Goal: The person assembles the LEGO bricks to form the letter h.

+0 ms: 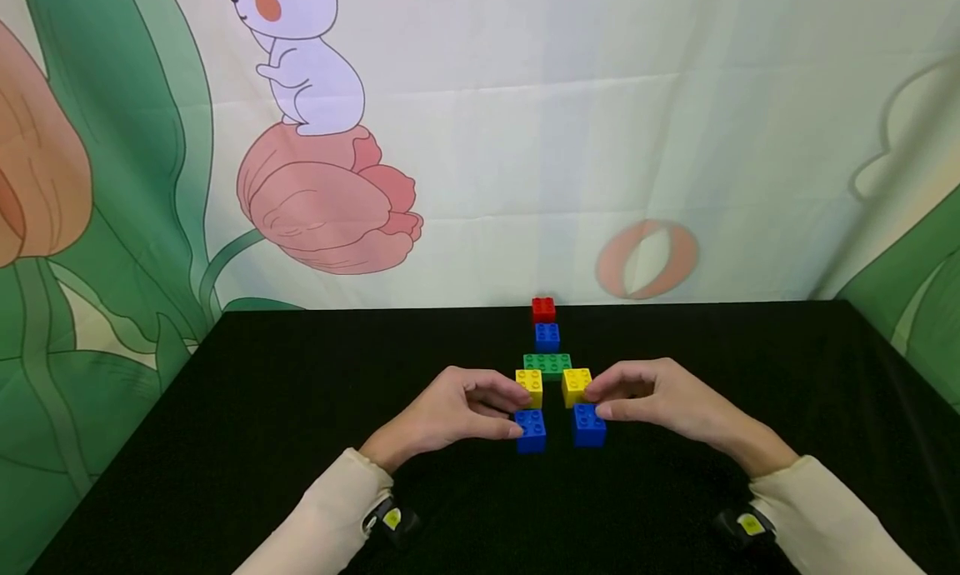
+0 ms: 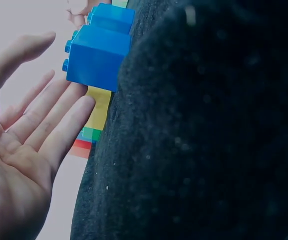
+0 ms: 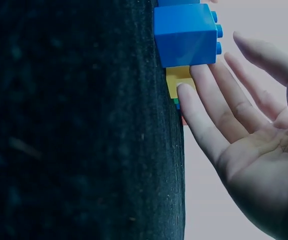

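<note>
Studded toy building blocks lie in a figure-like layout in the head view. A red block [image 1: 543,310] sits farthest back, then a blue block [image 1: 547,337] and a wide green block [image 1: 547,366]. Two columns follow: a left yellow block [image 1: 528,388] with a left blue block [image 1: 531,432], and a right yellow block [image 1: 577,387] with a right blue block [image 1: 589,426]. My left hand [image 1: 465,404] is beside the left column, fingers extended, thumb near the blue block. My right hand [image 1: 656,398] mirrors it at the right column. In the wrist views neither hand grips a block.
A black cloth [image 1: 300,392] covers the table, whose far edge lies just behind the red block. Behind it hangs a pale printed curtain [image 1: 525,142] with flowers and a white animal. Each wrist wears a dark strap.
</note>
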A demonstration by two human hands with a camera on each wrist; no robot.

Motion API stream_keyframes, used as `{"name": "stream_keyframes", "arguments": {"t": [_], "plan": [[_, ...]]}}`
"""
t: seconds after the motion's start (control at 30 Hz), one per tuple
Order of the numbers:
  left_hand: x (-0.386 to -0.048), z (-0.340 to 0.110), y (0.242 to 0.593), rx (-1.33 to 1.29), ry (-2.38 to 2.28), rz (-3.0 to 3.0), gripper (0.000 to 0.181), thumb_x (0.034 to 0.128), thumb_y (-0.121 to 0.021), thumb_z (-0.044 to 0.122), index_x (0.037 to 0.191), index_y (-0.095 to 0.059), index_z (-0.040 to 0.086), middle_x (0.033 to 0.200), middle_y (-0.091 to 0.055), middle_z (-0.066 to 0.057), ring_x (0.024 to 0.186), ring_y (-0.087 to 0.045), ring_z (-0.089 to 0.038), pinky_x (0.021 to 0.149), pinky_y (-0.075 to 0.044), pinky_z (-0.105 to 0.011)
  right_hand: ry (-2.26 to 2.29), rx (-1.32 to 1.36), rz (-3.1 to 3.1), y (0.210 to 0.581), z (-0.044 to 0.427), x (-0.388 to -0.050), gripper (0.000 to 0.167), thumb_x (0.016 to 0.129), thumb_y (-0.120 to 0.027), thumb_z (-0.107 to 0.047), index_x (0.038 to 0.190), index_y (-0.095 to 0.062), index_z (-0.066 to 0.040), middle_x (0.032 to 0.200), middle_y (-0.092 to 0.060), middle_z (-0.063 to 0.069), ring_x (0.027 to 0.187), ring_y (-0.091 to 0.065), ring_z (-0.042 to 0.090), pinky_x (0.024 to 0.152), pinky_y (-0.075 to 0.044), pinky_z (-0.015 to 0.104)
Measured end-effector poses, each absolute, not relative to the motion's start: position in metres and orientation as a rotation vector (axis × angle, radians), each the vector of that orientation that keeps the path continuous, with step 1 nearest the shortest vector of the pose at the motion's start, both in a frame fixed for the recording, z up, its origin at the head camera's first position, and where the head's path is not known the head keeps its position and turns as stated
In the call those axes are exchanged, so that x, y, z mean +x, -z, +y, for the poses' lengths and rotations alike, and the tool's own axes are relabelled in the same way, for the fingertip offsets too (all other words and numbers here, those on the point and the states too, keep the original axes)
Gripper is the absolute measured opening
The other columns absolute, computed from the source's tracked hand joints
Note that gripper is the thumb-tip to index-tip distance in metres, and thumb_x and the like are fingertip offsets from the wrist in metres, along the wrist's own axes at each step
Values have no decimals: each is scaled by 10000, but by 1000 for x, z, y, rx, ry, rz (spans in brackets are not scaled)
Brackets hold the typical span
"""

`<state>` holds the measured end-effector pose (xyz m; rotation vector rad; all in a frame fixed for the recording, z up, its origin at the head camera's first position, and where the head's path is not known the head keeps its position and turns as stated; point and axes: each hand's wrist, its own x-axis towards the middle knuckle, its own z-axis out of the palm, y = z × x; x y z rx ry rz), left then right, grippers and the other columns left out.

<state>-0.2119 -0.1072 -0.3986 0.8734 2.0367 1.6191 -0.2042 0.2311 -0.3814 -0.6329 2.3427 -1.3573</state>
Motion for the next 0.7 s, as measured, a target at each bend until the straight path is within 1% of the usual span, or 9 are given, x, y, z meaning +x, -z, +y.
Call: {"name": "stream_keyframes", "arguments": {"t": [0.23, 0.37, 0.53, 0.7], "plan": [[-213, -107, 403, 852, -1584, 2042, 371, 908, -820, 38, 1263, -717, 14, 1303, -717, -102, 1145, -713, -238, 955, -604, -375, 1307, -635, 2323, 383, 231, -205, 354, 990, -749, -287, 1294, -701, -112, 1308, -686, 95, 1237, -629, 317, 1029, -529, 535], [-212, -106, 404, 835, -1558, 2045, 370, 913, -821, 42, 1267, -720, 19, 1317, -708, -99, 1144, -714, -233, 953, -603, -359, 1294, -643, 2310, 384, 231, -205, 368, 989, -752, -284, 1304, -695, -103, 1310, -686, 99, 1232, -635, 317, 1018, -539, 517], [-212, -107, 405, 825, -1530, 2056, 354, 927, -815, 60, 1267, -725, 30, 1318, -705, -96, 1138, -715, -224, 949, -602, -340, 1303, -670, 2271, 385, 232, -205, 398, 983, -758, -235, 1331, -674, -60, 1337, -671, 142, 1216, -652, 324, 995, -564, 493], [-218, -111, 414, 904, -1517, 2031, 353, 942, -813, 130, 1271, -721, 42, 1303, -711, -91, 1134, -718, -235, 958, -603, -372, 1320, -646, 2237, 387, 233, -205, 408, 975, -766, -206, 1336, -664, -46, 1347, -658, 161, 1205, -661, 328, 975, -582, 476]]}}
